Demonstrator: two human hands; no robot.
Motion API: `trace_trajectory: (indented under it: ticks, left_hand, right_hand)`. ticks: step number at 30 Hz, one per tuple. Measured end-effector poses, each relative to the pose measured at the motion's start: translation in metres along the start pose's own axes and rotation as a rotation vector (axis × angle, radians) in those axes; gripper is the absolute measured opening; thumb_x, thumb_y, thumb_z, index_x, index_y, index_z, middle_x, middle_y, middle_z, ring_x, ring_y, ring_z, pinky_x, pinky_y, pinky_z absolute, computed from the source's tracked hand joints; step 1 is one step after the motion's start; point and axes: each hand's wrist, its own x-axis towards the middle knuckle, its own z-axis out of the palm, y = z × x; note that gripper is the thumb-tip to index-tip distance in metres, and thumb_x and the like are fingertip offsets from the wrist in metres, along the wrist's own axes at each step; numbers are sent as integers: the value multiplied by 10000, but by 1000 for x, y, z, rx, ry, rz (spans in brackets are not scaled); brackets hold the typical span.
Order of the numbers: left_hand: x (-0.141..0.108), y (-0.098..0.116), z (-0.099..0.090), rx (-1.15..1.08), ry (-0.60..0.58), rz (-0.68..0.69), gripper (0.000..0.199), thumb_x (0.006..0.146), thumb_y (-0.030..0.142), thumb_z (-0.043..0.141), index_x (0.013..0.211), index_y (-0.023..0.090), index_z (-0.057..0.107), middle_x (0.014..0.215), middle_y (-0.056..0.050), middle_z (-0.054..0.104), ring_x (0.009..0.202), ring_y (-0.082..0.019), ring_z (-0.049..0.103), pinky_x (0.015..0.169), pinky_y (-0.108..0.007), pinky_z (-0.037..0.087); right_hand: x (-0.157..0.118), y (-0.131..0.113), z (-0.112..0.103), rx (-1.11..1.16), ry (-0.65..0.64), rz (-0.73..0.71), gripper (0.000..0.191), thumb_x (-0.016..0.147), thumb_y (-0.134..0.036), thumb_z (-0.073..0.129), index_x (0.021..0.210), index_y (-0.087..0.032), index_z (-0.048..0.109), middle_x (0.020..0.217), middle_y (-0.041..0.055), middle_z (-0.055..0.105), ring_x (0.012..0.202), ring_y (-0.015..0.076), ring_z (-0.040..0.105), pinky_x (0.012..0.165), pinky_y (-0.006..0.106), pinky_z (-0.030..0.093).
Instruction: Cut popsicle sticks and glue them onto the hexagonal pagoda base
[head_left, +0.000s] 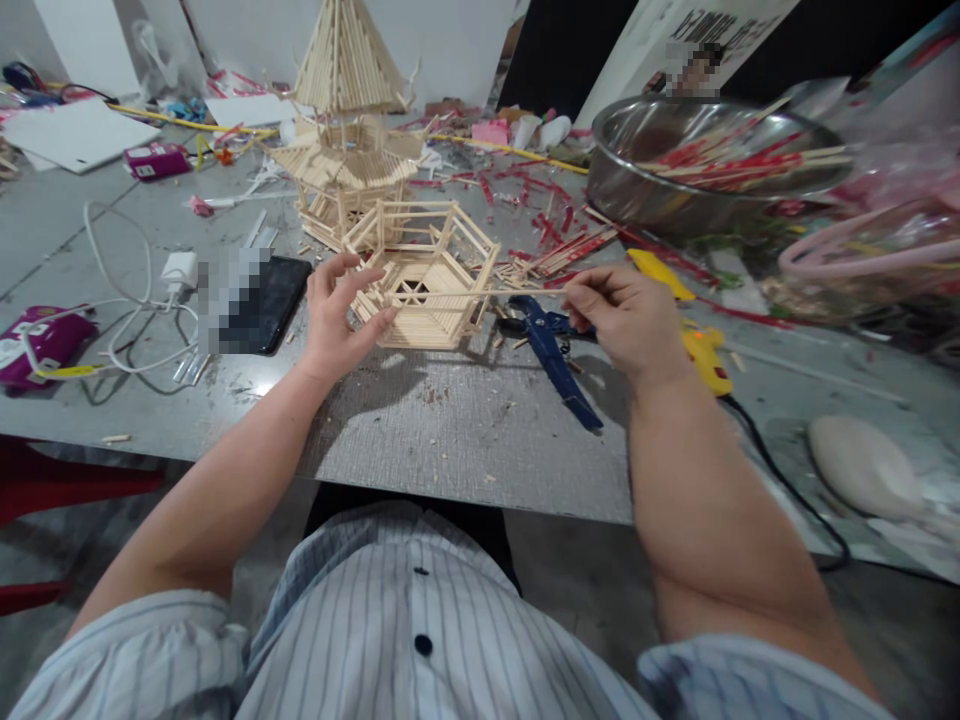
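A hexagonal frame of pale wooden sticks (431,335) sits on the grey table in front of a taller stick pagoda (349,65). My left hand (341,310) is at the frame's left side, thumb and fingers apart around its edge; whether it presses on a stick is unclear. My right hand (619,315), to the right of the frame, pinches the end of a long thin wooden stick (517,292). That stick runs level across the frame's front towards my left fingertips. Blue-handled cutters (559,370) lie just below and left of my right hand.
A yellow glue gun (705,358) with a black cord lies right of my right hand. Behind it stands a metal basin (622,185) holding red-wrapped sticks. A black phone (281,305), white cables and a white charger (180,272) are at left. Stick scraps litter the table.
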Motion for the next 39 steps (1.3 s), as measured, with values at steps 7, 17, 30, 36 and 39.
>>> trace_trajectory:
  ticks: [7, 17, 30, 36, 39]
  left_hand:
    - [2, 3, -2, -2, 29, -3, 403, 782, 531, 737, 1090, 281, 664, 1257, -89, 532, 1193, -299, 493, 1062, -497, 372]
    - [32, 12, -14, 155, -227, 145, 563, 781, 771, 549, 1008, 268, 658, 1390, -45, 513, 1386, -369, 307, 1140, -560, 227]
    - [30, 3, -5, 142, -264, 171, 316, 833, 580, 645, 891, 270, 666, 1328, -30, 582, 1361, -343, 353, 1126, -553, 241]
    - [31, 2, -1, 123, -251, 150, 228, 842, 483, 676, 887, 260, 658, 1298, -39, 599, 1351, -333, 367, 1127, -537, 249]
    - [30, 2, 0, 123, -247, 132, 187, 852, 440, 673, 866, 255, 647, 1280, -41, 610, 1344, -325, 378, 1129, -532, 258]
  right_hand:
    - [1, 4, 4, 20, -22, 22, 334, 715, -584, 671, 733, -274, 549, 587, -26, 521, 463, 123, 432, 457, 289, 357]
    - [5, 15, 2, 93, -39, 14, 289, 745, -510, 695, 738, -244, 582, 600, -14, 525, 467, 110, 419, 459, 281, 350]
    - [4, 12, 2, 80, -45, 19, 367, 728, -603, 681, 745, -254, 569, 625, -5, 552, 470, 120, 441, 459, 297, 350]
    - [3, 7, 4, 68, -31, 23, 393, 706, -630, 691, 720, -258, 565, 584, -14, 527, 447, 114, 416, 440, 294, 329]
    - [2, 5, 4, 73, -31, 32, 407, 686, -639, 702, 705, -258, 561, 564, -23, 515, 441, 108, 406, 437, 285, 322]
